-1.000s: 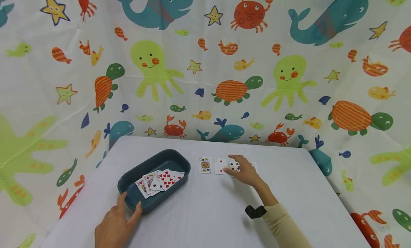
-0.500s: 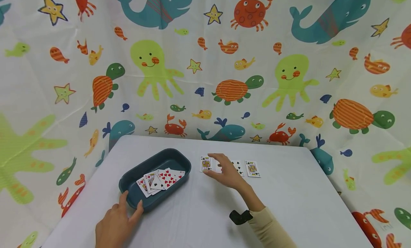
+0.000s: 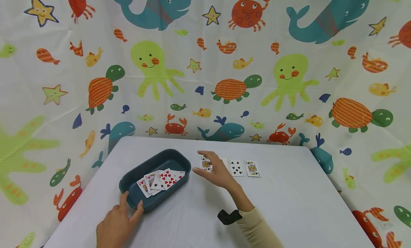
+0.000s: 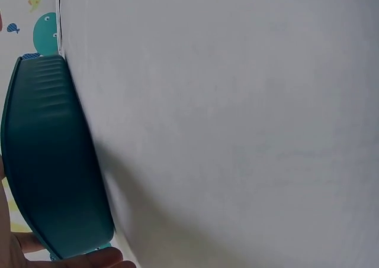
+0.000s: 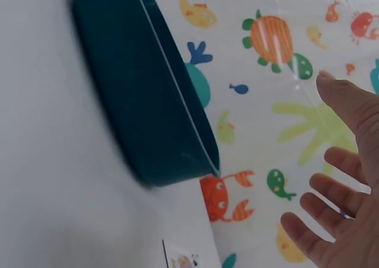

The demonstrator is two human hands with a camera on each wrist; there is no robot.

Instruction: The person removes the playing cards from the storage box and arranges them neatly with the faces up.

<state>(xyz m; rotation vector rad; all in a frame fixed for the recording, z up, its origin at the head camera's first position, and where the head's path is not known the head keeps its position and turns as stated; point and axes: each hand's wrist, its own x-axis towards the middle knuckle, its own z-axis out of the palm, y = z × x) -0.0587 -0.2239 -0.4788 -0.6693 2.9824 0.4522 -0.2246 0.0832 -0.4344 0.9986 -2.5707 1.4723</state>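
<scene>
In the head view a dark teal oblong tub (image 3: 173, 158) stands left of centre with several face-up playing cards (image 3: 166, 179) inside. My left hand (image 3: 116, 221) grips its near end between thumb and fingers; the left wrist view has fingertips (image 4: 98, 258) at the tub's end. My right hand (image 3: 214, 172) hovers with thumb and fingers spread apart, holding nothing, over a king card (image 3: 205, 163) that it partly covers. Rightward in the same row lie a mostly hidden card (image 3: 225, 162), a spade number card (image 3: 236, 168) and another face card (image 3: 252, 168).
A white cloth covers the table (image 3: 289, 191). Behind it hangs a curtain (image 3: 179, 109) printed with sea animals. A black strap device (image 3: 229, 217) sits on the right wrist, beside a beige sleeve (image 3: 257, 226).
My right hand has swept left along the card row, from the spade number card to the king at the left end. The left hand and tub have stayed put.
</scene>
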